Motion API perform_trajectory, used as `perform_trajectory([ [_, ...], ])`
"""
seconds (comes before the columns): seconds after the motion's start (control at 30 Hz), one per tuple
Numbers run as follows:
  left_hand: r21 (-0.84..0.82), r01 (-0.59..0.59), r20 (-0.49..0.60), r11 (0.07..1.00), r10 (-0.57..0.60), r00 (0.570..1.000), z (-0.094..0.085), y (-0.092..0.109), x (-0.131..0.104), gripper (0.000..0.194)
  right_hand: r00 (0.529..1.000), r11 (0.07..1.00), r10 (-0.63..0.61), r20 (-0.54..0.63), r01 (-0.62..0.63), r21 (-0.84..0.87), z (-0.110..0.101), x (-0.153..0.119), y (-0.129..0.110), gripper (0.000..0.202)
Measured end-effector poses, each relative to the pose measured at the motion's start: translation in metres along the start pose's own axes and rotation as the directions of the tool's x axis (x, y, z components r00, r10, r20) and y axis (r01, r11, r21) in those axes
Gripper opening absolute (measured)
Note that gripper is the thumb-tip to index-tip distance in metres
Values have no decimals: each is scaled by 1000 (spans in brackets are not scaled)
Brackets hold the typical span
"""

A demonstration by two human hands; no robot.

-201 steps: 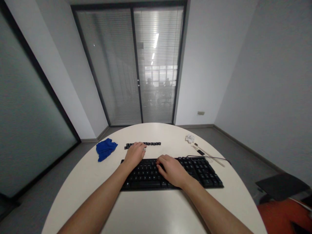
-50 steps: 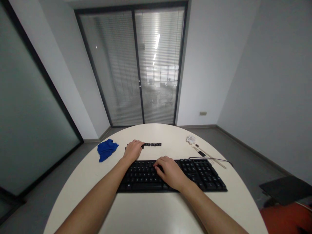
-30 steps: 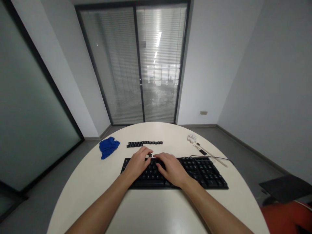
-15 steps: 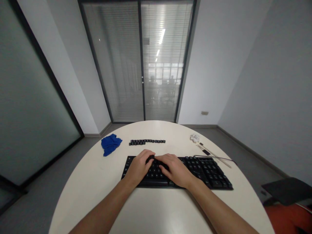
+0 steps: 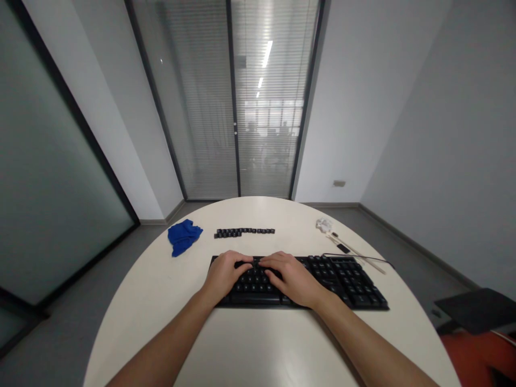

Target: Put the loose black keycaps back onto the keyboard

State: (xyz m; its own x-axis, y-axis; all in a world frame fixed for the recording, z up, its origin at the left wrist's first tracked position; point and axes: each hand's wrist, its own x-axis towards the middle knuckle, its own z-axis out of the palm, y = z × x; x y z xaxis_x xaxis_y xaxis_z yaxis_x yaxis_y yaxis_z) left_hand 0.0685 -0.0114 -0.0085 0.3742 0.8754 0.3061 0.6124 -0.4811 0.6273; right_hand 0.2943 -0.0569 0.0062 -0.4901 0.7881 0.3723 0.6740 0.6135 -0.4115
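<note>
A black keyboard (image 5: 253,298) lies on the white round table, with both my hands over its letter keys. My left hand (image 5: 223,274) covers the left end. Its thumb and index fingertip come close together at the upper rows; anything small between them is too small to make out. My right hand (image 5: 293,279) rests over the middle, index finger stretched toward the left fingertips and thumb apart from it, lower on the keys. Behind the keyboard, loose black keycaps (image 5: 244,231) stand in rows on the table.
A crumpled blue cloth (image 5: 184,236) lies at the left. On the right are a crumpled whitish bundle (image 5: 323,224), thin pale sticks (image 5: 363,255), a small black piece (image 5: 343,248) and the keyboard cable (image 5: 373,260). A black and red chair (image 5: 478,312) stands beyond the right table edge.
My left hand has shifted slightly left, and its index finger has lowered toward the thumb. My right hand's fingers have moved slightly right. The view has tilted a little.
</note>
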Motion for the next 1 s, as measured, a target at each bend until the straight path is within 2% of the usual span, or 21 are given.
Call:
perform_trajectory([
  [0.27,1,-38,26,999,38,999,1,-2,2,14,1000,1000,-6,0,6,10,-1,1,0,31],
  [0.47,44,-233,156,971,224,962,-8,1,1,24,1000,1000,-23,1,23,-9,0,0,0,32],
  [0.7,241,-358,222,902,308,925,-17,9,-5,31,1000,1000,-22,3,22,-14,-1,0,-1,29],
  [0.77,223,-327,202,919,284,937,-14,8,-5,28,1000,1000,-25,4,25,-13,0,0,-1,30],
  [0.87,134,-216,125,967,200,972,-8,5,-3,23,1000,1000,-27,3,27,-12,0,0,0,30],
  [1.0,41,-101,37,994,99,994,-1,2,-1,17,1000,1000,-23,4,24,-12,1,0,0,30],
])
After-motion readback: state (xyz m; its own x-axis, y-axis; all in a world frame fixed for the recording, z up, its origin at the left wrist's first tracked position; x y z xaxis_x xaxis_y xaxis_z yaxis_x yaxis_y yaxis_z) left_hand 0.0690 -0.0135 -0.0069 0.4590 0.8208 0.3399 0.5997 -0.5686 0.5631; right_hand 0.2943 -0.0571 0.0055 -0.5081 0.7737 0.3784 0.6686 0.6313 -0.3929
